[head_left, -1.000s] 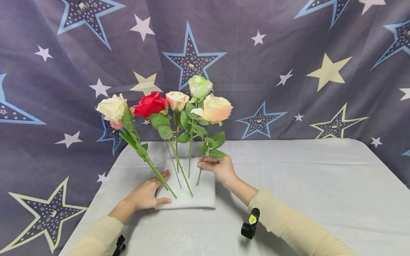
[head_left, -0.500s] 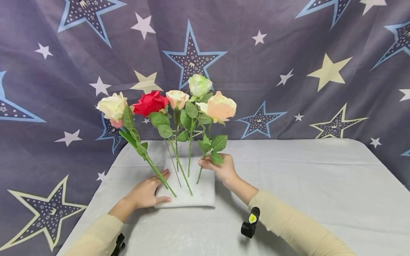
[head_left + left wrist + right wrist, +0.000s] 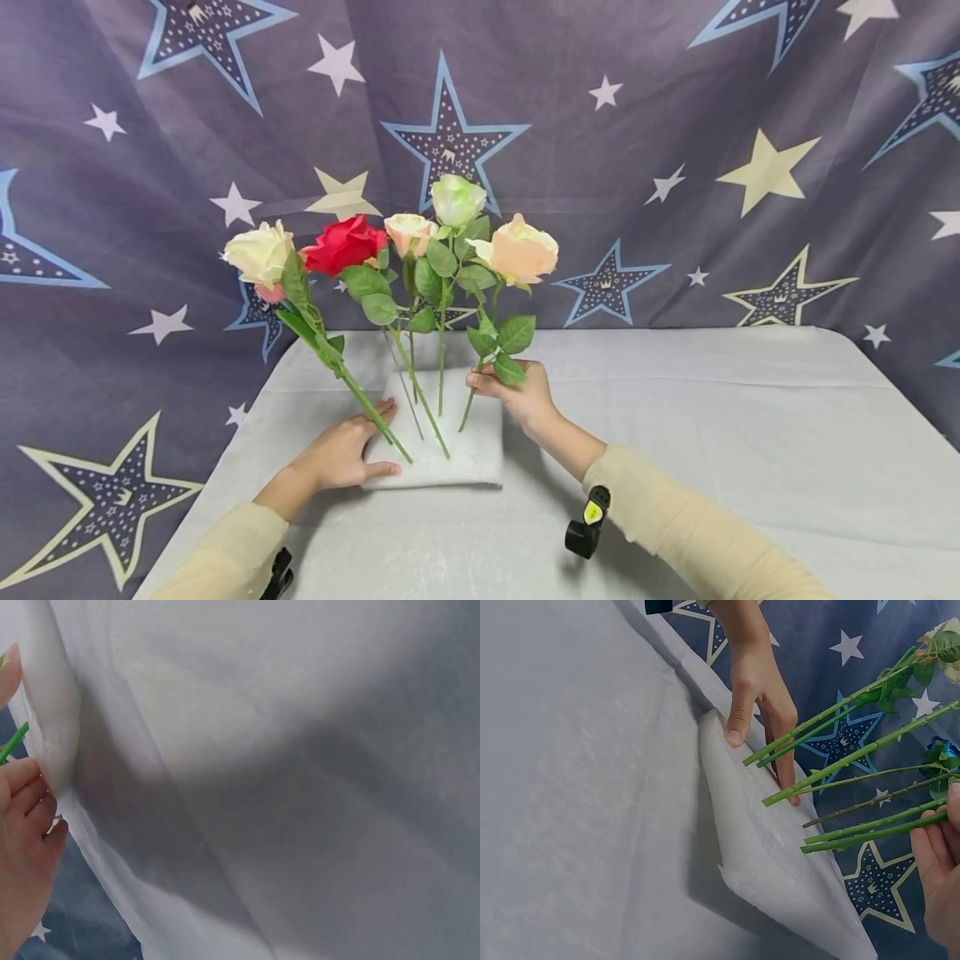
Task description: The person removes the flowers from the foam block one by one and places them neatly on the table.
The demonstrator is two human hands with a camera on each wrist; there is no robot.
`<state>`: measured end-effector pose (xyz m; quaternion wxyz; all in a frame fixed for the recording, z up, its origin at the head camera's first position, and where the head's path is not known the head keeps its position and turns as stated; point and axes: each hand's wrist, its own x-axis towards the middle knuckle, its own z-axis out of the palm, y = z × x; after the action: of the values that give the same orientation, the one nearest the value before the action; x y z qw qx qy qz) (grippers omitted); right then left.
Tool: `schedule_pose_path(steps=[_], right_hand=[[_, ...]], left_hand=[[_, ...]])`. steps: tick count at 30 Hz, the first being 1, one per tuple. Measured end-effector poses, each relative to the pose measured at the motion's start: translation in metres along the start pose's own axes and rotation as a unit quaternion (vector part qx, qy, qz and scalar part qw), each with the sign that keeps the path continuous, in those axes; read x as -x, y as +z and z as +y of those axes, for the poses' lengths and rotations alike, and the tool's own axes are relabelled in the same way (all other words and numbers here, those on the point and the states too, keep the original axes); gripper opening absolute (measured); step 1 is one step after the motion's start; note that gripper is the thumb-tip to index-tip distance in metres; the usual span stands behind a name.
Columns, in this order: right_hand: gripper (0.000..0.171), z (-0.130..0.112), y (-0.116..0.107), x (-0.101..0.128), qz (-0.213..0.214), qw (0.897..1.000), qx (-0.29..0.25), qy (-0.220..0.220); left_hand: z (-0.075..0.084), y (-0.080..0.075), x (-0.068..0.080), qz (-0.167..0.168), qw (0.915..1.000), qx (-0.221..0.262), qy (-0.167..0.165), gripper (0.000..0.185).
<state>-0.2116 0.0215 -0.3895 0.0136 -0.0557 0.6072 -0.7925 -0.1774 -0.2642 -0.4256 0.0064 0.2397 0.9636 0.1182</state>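
The right hand (image 3: 521,390) is pinching the stem (image 3: 472,393) of the peach rose (image 3: 521,250) between thumb and fingers (image 3: 480,382), just under its lowest leaves. That stem is running steeply up from the white foam block (image 3: 480,454), its foot stuck in the block's far right part, so the long axis is lying near upright, tilting slightly right toward the bloom. The stem is sitting directly left of the right palm; the left hand (image 3: 341,454) is well apart from it, pressing on the block's near left corner with straight fingers on top and the thumb along the near edge. The block is lying flat on the worktop (image 3: 712,433), left of centre.

Counting: one block, two hands, and five roses clearly standing in it, namely cream (image 3: 258,250), red (image 3: 341,243), pale pink (image 3: 408,232), greenish white (image 3: 456,198) and peach. A pink bit is peeping from behind the cream one; whether that is a sixth, I cannot tell.
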Motion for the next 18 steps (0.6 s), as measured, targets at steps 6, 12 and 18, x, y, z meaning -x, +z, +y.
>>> schedule_pose_path(steps=[6,12,18], right_hand=[[0.019,-0.0017,0.0001,0.0004,0.0,1.0,-0.007,-0.004],[0.019,-0.0013,-0.0005,0.0,-0.001,1.0,-0.006,-0.004],[0.012,-0.0025,-0.0004,-0.0004,-0.004,1.0,-0.005,-0.006]], left_hand=[[0.0005,-0.0009,0.0003,-0.004,1.0,-0.001,-0.003,0.091],[0.002,-0.002,0.0013,0.0,1.0,0.002,-0.001,0.092],[0.002,-0.0023,0.0017,-0.003,1.0,0.001,-0.003,0.092]])
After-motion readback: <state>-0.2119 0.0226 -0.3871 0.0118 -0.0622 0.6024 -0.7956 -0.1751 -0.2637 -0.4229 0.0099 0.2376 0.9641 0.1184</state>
